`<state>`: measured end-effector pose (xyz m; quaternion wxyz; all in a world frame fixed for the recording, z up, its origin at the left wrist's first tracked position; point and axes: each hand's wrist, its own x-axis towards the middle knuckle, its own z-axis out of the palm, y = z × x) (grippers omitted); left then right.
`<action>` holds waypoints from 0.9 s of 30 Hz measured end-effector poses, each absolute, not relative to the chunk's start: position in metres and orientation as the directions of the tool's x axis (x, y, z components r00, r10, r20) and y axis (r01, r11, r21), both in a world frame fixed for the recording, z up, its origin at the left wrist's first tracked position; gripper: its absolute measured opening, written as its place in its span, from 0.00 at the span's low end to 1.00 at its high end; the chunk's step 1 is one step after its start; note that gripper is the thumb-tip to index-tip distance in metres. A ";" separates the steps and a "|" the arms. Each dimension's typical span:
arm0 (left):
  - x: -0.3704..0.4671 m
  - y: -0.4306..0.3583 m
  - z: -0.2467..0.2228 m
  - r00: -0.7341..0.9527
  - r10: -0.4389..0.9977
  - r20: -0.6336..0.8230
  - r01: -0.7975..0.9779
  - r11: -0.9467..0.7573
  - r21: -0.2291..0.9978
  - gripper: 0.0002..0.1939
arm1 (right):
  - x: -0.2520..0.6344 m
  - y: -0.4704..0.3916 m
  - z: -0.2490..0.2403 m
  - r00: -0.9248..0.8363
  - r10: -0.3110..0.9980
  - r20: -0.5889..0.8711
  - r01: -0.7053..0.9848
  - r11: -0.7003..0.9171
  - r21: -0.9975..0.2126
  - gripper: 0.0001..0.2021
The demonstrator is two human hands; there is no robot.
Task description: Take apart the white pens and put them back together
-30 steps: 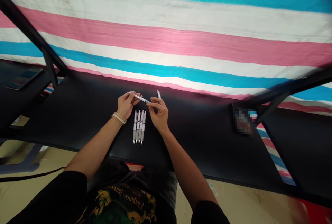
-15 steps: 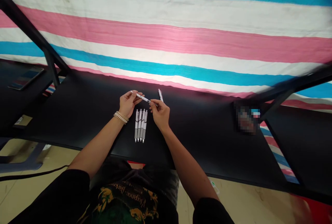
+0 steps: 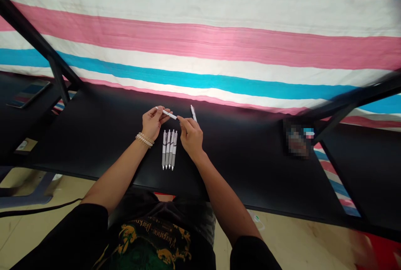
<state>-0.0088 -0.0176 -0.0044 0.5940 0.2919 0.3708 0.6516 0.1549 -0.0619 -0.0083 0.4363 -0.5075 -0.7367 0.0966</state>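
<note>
A white pen is held slantwise above the table, its upper end between the thumb and fingers of my left hand. My right hand is closed in a pinch at the pen's right end. A short, thin dark piece shows between the white barrel and my right fingertips; the rest of that end is hidden. Below, between my hands, a row of several white pens with grey grips lies side by side, tips toward me. One more white pen lies just beyond my right hand, partly covered by it.
The black table stretches to both sides. A striped sheet hangs behind it, between slanted black metal struts. A blurred dark item sits at the right, and a flat dark phone-like slab at the far left.
My right fingers have shifted along the pen's right end, and a dark thin piece now shows beside the barrel. The view has shifted slightly; the row of pens stays put.
</note>
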 end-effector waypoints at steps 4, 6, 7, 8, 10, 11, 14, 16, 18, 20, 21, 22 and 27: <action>-0.014 -0.014 -0.004 -0.155 0.985 -0.080 -0.594 -0.028 0.804 0.14 | 0.158 -0.059 -0.008 -0.029 0.816 0.577 0.696 0.431 -0.574 0.18; -0.017 -0.012 -0.004 -0.172 0.981 -0.089 -0.615 -0.036 0.788 0.13 | 0.159 -0.059 -0.006 0.024 0.810 0.585 0.710 0.398 -0.581 0.18; -0.019 -0.011 -0.005 -0.190 0.977 -0.095 -0.625 -0.046 0.779 0.12 | 0.159 -0.059 -0.005 0.049 0.809 0.586 0.716 0.381 -0.585 0.17; -0.021 -0.010 -0.005 -0.207 0.973 -0.103 -0.632 -0.052 0.774 0.11 | 0.160 -0.059 -0.004 0.071 0.808 0.585 0.723 0.363 -0.588 0.17; -0.024 -0.008 -0.007 -0.228 0.966 -0.120 -0.643 -0.057 0.764 0.10 | 0.159 -0.060 -0.002 0.082 0.814 0.575 0.735 0.340 -0.586 0.17; -0.025 -0.007 -0.008 -0.230 0.965 -0.124 -0.649 -0.057 0.759 0.09 | 0.159 -0.060 -0.002 0.081 0.817 0.571 0.743 0.332 -0.581 0.17; -0.022 -0.008 -0.010 -0.202 0.970 -0.134 -0.653 -0.031 0.757 0.09 | 0.157 -0.062 -0.003 0.038 0.832 0.553 0.754 0.339 -0.562 0.18; -0.018 -0.010 -0.010 -0.171 0.977 -0.127 -0.643 -0.013 0.766 0.10 | 0.156 -0.062 -0.004 -0.002 0.842 0.540 0.743 0.363 -0.563 0.18; -0.014 -0.013 -0.009 -0.144 0.983 -0.112 -0.632 -0.004 0.775 0.11 | 0.155 -0.063 -0.005 -0.020 0.845 0.535 0.724 0.381 -0.574 0.17; -0.011 -0.015 -0.007 -0.130 0.986 -0.101 -0.623 -0.002 0.782 0.11 | 0.154 -0.063 -0.006 -0.018 0.838 0.545 0.711 0.394 -0.583 0.16; -0.010 -0.016 -0.006 -0.124 0.988 -0.096 -0.617 0.000 0.787 0.12 | 0.154 -0.063 -0.006 -0.017 0.833 0.554 0.706 0.402 -0.583 0.16; -0.009 -0.017 -0.006 -0.120 0.988 -0.092 -0.609 0.001 0.794 0.12 | 0.154 -0.063 -0.006 -0.020 0.827 0.562 0.703 0.411 -0.580 0.16; -0.004 -0.021 -0.004 -0.100 0.991 -0.093 -0.557 0.022 0.830 0.14 | 0.148 -0.065 -0.006 -0.055 0.814 0.578 0.678 0.456 -0.577 0.14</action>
